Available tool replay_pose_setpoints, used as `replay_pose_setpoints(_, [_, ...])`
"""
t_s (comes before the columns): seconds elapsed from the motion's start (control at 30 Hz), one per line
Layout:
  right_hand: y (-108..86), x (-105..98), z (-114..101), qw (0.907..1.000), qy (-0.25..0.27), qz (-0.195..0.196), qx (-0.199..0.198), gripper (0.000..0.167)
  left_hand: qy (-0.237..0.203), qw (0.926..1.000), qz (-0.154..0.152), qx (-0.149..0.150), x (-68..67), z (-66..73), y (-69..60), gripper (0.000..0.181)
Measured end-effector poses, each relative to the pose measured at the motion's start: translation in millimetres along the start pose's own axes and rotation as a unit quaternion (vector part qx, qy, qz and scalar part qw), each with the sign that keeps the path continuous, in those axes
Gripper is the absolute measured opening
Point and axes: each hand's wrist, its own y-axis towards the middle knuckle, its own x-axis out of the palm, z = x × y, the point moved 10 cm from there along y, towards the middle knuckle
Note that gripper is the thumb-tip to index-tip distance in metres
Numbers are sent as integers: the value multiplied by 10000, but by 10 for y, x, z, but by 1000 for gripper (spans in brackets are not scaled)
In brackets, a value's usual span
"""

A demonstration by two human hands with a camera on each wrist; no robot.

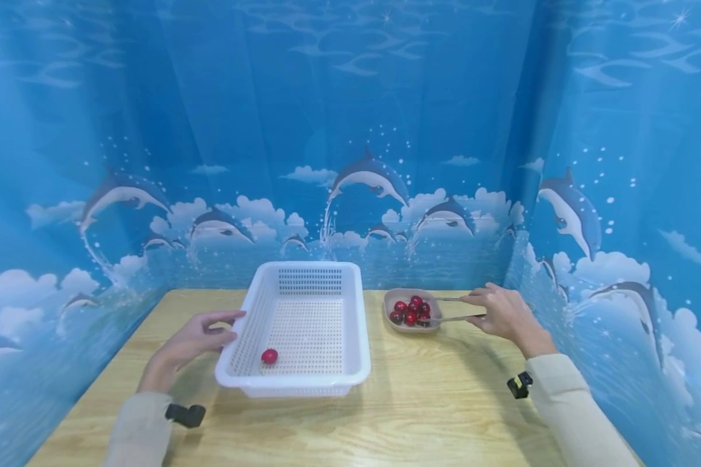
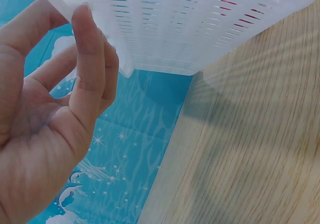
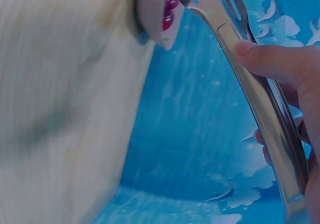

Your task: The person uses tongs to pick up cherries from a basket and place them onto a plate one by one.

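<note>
A white perforated plastic basket (image 1: 362, 337) stands left of the middle of the table, with one red cherry (image 1: 269, 356) on its floor near the front left. My left hand (image 1: 201, 337) grips the basket's left rim; the left wrist view shows the fingers (image 2: 90, 49) at that rim. In my right hand (image 1: 505, 314) are metal tongs (image 3: 250, 94), held by thumb and fingers with their arms apart. The tong tips reach into a small pale bowl (image 1: 411, 329) of several dark red cherries (image 1: 411, 318). Whether the tips touch a cherry, I cannot tell.
Under everything is a light wood-grain table (image 1: 420, 408). A blue curtain (image 1: 444, 130) printed with dolphins and clouds hangs behind it and along both sides. The bowl sits near the table's back edge, to the right of the basket.
</note>
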Motion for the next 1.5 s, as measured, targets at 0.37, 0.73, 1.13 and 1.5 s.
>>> replay_pose_setpoints(0.37, [299,-486,-463,9914,109,1031,-794,53,23,10000,16,3,9,5,-8,62])
replay_pose_setpoints(0.73, [597,-767,-936,9808,334,1312,-1403,51,150,9999,-6,12,8,15,-13,60])
replay_pose_setpoints(1.13, [901,-889,-1370,9722,557,1363,-1821,46,150,9999,33,-25,5,19,-10,59])
replay_pose_setpoints(1.5, [1168,-846,-1719,9686,838,1115,-2056,45,132,9999,2,104,7,45,-18,59])
